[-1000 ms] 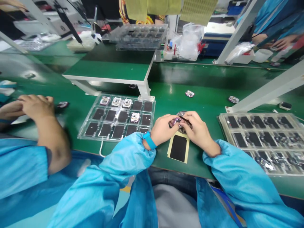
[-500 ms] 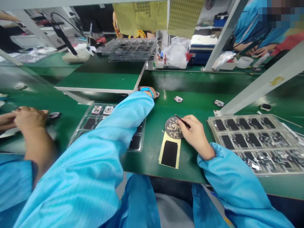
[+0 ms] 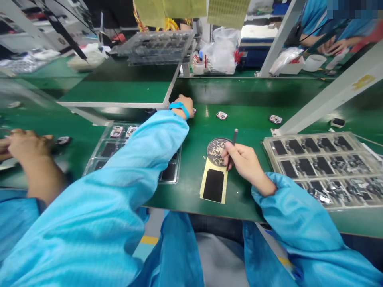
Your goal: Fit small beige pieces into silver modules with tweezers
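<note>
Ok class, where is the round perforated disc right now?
In the head view, the disc lies on the green workbench, just above the black pad on yellow backing, left of the person's right hand.

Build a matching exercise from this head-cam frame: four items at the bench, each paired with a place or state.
Items:
1. left hand
2. right hand
3. round mesh dish
4. black pad on yellow backing sheet

Places or states:
A. gripping a dark pointed tool upright
B. flat on the green bench mat, nearer the person than the dish
C. wearing a blue wristband, stretched to the far side of the mat
D. just left of the right hand

Pairs: 1-C, 2-A, 3-D, 4-B
</note>
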Motion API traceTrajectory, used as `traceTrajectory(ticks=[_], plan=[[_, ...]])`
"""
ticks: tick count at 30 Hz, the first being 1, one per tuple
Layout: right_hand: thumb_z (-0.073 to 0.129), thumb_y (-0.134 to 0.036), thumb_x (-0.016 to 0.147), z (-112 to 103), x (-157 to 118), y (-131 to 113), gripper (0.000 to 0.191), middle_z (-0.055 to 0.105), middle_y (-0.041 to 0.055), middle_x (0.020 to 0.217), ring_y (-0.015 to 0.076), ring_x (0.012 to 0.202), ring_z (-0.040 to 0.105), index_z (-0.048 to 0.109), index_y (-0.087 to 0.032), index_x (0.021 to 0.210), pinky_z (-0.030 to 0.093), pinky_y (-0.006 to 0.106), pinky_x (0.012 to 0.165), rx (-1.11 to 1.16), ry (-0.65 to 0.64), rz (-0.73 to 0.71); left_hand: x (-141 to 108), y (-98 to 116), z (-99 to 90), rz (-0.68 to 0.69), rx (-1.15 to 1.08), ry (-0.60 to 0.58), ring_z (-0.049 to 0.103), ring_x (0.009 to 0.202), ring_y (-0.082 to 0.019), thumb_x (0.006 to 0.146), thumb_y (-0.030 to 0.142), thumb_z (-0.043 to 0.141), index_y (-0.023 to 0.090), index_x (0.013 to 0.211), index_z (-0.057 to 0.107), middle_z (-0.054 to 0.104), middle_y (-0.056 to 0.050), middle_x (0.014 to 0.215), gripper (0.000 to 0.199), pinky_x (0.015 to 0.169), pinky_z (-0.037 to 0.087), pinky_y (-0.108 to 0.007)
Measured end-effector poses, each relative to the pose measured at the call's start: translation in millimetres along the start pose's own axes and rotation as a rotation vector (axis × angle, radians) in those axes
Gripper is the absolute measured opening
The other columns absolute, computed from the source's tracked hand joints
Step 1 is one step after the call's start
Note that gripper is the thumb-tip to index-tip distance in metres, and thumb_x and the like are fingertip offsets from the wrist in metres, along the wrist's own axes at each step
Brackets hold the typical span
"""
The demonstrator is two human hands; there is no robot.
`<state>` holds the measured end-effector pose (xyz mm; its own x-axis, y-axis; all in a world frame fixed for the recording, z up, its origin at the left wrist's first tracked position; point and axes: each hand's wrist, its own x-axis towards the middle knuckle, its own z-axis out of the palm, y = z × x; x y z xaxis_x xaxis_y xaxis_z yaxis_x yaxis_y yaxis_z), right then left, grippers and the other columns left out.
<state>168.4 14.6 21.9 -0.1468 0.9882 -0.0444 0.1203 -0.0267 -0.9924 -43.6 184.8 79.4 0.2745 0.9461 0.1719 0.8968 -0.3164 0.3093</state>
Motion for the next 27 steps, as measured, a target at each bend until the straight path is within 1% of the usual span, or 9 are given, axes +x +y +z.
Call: traceTrajectory(ticks=[3,5,9,12,14,16,20,23,27], plan=[[0.079,-0.059,0.079,5,-3,11,0.044,0.072,0.0022,0.067,0.018,0.058,0.072,0.068,-0.017,0.089,0.061,0.029,0.055,0.111,-0.096,0.093,-28,-4,4.2,-0.02,-0.034,-0.049,0.065,0.112,-0.027,0.075,0.021,0.081,0.005,0.12,0.07,0.062,-0.017,0.127,0.049,0.102,0.052,-0.04],[0.085,-0.051,0.076,7,-5,19,0.041,0.073,0.0023,0.07,0.0187,0.062,0.074,0.068,-0.017,0.09,0.064,0.031,0.06,0.115,-0.104,0.06,-60,-1,6.9,0.08,-0.19,-0.085,0.063,0.115,-0.026,0.069,0.016,0.081,0.01,0.125,0.07,0.066,-0.013,0.122,0.057,0.104,0.05,-0.036],[0.083,-0.046,0.08,9,-6,29,0.031,0.076,0.0041,0.081,0.0181,0.066,0.075,0.071,-0.018,0.089,0.065,0.031,0.063,-0.01,-0.043,-0.08,-126,2,15.4,0.155,-0.583,-0.288,0.069,0.093,-0.019,0.073,0.013,0.071,0.017,0.126,0.069,0.074,-0.005,0.11,0.053,0.089,0.055,-0.031],[0.08,-0.045,0.084,10,-5,32,0.027,0.077,0.0053,0.089,0.0174,0.066,0.074,0.073,-0.02,0.09,0.064,0.03,0.061,-0.172,0.005,-0.168,-152,-1,23.7,0.239,-0.634,-0.423,0.069,0.089,-0.018,0.074,0.013,0.069,0.022,0.126,0.067,0.074,-0.002,0.111,0.053,0.081,0.054,-0.028],[0.079,-0.045,0.085,10,-5,33,0.026,0.076,0.0054,0.089,0.0173,0.065,0.073,0.074,-0.02,0.091,0.063,0.029,0.058,-0.218,0.02,-0.189,-159,-4,29.0,0.301,-0.617,-0.516,0.07,0.088,-0.018,0.074,0.012,0.067,0.024,0.125,0.066,0.075,-0.001,0.108,0.052,0.078,0.052,-0.027],[0.079,-0.045,0.085,10,-5,33,0.026,0.076,0.005,0.086,0.017,0.063,0.073,0.074,-0.02,0.091,0.062,0.028,0.055,-0.228,0.029,-0.185,-161,-5,33.6,0.325,-0.602,-0.559,0.07,0.089,-0.018,0.074,0.012,0.066,0.024,0.124,0.064,0.075,0.0,0.107,0.051,0.077,0.052,-0.027],[0.08,-0.044,0.085,11,-4,32,0.025,0.075,0.004,0.082,0.0167,0.061,0.072,0.073,-0.02,0.09,0.061,0.028,0.053,-0.205,0.025,-0.168,-164,-4,37.8,0.286,-0.591,-0.556,0.071,0.088,-0.02,0.076,0.015,0.066,0.026,0.123,0.062,0.075,0.0,0.105,0.049,0.076,0.052,-0.028],[0.08,-0.041,0.084,12,-5,28,0.023,0.075,0.003,0.08,0.0173,0.062,0.073,0.071,-0.02,0.089,0.063,0.028,0.055,-0.103,0.024,-0.165,-165,-2,37.3,0.277,-0.59,-0.554,0.071,0.087,-0.02,0.077,0.017,0.066,0.027,0.123,0.062,0.074,0.0,0.104,0.047,0.074,0.051,-0.028],[0.079,-0.036,0.086,13,-8,19,0.018,0.075,0.0023,0.08,0.017,0.063,0.074,0.069,-0.021,0.088,0.066,0.03,0.059,0.012,0.064,-0.227,-165,-4,40.8,0.21,-0.64,-0.5,0.07,0.085,-0.02,0.077,0.017,0.069,0.028,0.126,0.06,0.073,-0.001,0.102,0.051,0.07,0.051,-0.028]])
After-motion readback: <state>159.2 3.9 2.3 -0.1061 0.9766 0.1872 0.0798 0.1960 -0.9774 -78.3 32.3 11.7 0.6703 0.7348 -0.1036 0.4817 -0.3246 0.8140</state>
